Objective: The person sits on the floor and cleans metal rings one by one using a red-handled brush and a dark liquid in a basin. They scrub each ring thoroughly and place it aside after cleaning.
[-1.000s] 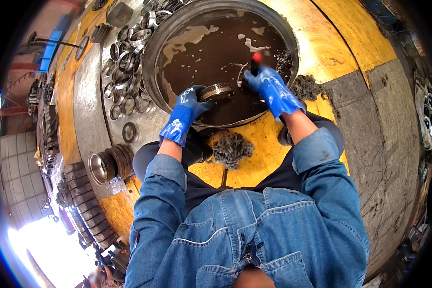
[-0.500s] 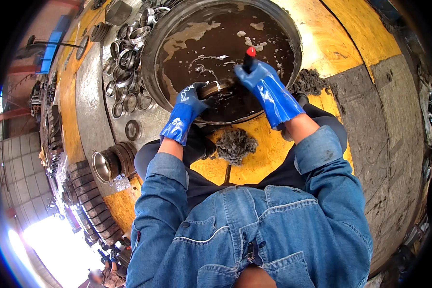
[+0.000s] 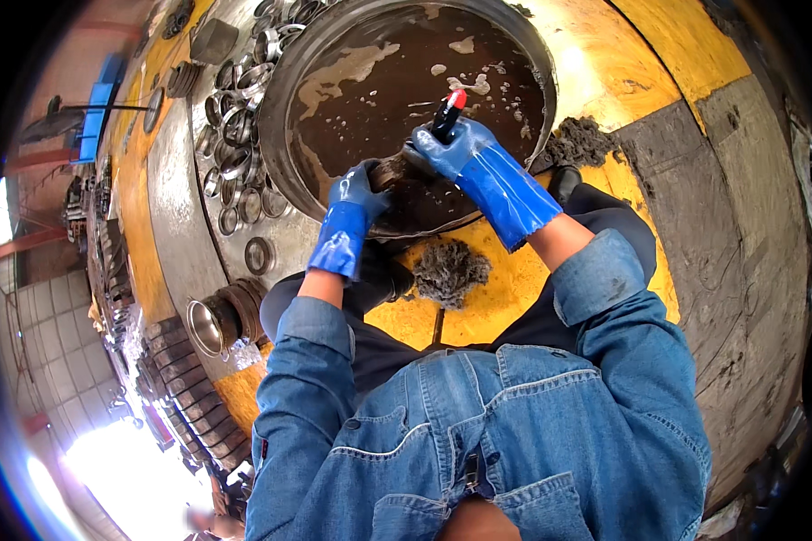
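Note:
Both my hands wear blue rubber gloves over a wide round tub [image 3: 284,135] of dark, murky liquid. My left hand [image 3: 355,191] is closed round a metal ring [image 3: 388,172], low over the near part of the tub. In my right hand [image 3: 461,147] is a tool with a black and red handle [image 3: 449,112], gripped with the red end pointing up and away. The tool's working end is down by the ring, largely hidden by the glove, so its kind cannot be made out.
Many metal rings [image 3: 236,126] lie left of the tub, with a single ring [image 3: 260,256] nearer me. Stacked larger rings [image 3: 212,326] stand by my left knee. Grey fibrous clumps [image 3: 451,272] lie between my legs and right of the tub [image 3: 579,142]. Another person is at lower left.
My right hand has moved left and slightly down, bringing the tool to the ring. The handle now tilts more to the right. My left hand still holds the ring, now more covered.

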Tool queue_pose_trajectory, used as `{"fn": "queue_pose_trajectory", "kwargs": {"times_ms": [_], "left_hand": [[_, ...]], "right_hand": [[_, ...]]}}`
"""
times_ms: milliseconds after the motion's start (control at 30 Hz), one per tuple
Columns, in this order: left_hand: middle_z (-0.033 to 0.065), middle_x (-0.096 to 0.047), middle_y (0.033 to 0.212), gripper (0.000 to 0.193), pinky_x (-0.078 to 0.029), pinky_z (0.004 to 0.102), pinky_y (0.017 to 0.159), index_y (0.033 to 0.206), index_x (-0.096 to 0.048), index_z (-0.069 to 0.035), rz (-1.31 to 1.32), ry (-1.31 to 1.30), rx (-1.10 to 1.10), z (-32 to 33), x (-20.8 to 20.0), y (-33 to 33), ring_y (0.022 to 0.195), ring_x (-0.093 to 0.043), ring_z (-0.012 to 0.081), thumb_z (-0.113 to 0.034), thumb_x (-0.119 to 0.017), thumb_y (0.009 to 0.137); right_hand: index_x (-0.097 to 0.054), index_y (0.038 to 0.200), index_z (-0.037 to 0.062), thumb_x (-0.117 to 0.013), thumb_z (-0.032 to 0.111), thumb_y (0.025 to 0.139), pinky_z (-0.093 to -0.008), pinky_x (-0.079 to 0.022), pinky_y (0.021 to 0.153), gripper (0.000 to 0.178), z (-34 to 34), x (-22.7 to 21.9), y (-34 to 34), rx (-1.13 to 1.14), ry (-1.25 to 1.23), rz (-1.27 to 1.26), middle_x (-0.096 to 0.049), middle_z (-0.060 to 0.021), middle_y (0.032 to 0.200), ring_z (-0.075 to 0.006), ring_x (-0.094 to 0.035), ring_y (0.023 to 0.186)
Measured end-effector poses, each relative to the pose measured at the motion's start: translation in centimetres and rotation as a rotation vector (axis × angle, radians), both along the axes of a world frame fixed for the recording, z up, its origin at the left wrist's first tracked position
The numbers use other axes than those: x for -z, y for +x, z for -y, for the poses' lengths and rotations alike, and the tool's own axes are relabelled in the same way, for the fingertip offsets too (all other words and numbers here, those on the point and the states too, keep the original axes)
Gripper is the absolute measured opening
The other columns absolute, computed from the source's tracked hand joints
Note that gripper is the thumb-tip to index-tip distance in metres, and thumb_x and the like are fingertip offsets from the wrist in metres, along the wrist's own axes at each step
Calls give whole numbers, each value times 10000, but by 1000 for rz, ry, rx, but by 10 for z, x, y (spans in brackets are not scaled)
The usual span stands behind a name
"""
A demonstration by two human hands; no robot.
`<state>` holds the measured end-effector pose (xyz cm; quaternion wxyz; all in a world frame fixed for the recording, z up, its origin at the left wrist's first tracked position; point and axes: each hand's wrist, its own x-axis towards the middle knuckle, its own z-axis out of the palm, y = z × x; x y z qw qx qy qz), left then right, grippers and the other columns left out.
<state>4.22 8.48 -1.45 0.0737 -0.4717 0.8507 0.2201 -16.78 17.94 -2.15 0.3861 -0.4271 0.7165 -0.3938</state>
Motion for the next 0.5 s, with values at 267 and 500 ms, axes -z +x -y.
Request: {"fn": "queue_pose_trajectory", "kwargs": {"times_ms": [267,500], "left_hand": [[108,-715,1305,455,-553,488,1014,1302,-707,-185,428,-176,147,-8,-10,-89,1216,-678,344,-204,-759,851],[163,-772,1145,581,-576,415,952,1247,-722,-79,-8,-94,15,-3,-4,-12,1065,-742,316,-345,-868,752]], "right_hand": [[-777,1023,91,-619,514,945,-455,-572,872,458,-14,-6,-13,142,263,-141,-774,-181,981,-394,-728,983],[-773,1114,131,-644,513,931,-458,-579,890,442,-1,-9,-29,148,250,-325,-774,-165,1005,-372,-735,989]]}}
